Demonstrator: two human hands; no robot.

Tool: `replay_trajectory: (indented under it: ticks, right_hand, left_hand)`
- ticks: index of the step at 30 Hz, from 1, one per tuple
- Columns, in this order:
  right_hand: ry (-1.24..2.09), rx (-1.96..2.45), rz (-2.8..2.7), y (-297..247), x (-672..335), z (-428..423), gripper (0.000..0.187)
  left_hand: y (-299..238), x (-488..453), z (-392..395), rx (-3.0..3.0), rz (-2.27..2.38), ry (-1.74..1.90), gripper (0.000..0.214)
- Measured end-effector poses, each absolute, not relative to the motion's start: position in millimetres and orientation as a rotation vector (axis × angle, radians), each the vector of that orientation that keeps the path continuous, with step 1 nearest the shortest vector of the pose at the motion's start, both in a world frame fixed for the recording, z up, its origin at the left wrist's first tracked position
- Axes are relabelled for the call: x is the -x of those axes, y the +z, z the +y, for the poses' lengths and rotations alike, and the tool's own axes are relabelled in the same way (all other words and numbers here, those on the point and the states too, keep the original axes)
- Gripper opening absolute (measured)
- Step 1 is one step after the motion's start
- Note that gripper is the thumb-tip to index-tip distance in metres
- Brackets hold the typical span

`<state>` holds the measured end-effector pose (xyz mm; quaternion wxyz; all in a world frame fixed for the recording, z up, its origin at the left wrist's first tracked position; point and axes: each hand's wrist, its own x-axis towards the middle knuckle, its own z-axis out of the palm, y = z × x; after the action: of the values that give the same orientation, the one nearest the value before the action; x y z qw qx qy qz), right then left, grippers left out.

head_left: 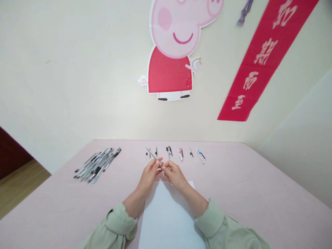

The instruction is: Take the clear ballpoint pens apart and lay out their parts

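My left hand [149, 173] and my right hand [174, 173] meet above the far edge of a white sheet of paper [168, 221]. Both pinch a thin pen refill [153, 155] that slants up and away to the left from my fingertips. Just beyond my hands, a row of small pen parts [181, 154] lies on the pink table [259, 193]: caps, short black pieces, a pink barrel and a blue-and-white barrel.
A pile of several pens [97, 164] lies at the far left of the table. A cartoon pig cutout [176, 48] and a red banner [261, 58] hang on the cream wall behind. Wooden floor [18, 183] shows at the left.
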<state>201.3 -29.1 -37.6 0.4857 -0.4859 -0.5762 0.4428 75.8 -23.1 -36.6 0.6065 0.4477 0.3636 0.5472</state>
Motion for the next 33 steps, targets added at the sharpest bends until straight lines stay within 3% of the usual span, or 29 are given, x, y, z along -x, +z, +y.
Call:
replay_trajectory:
  ticks: [11,18,28,33]
  right_hand:
    - [0.973,1.168,-1.489,-36,-199,-32,0.018]
    - [1.027,1.197,-1.425,-39,-202,-28,0.018]
    - [0.953,1.154,-1.528,-38,-198,-33,0.017]
    - [1.011,1.157,-1.46,-38,-199,-32,0.018]
  left_hand:
    - [-44,-73,-18,-1.056,1.103,1.334,0.036]
    - [-38,-76,-22,-1.075,0.89,1.232,0.033]
    - [-44,-71,-17,-1.141,1.226,1.336,0.041]
    - [-38,-74,-21,-1.038,1.071,1.266,0.041]
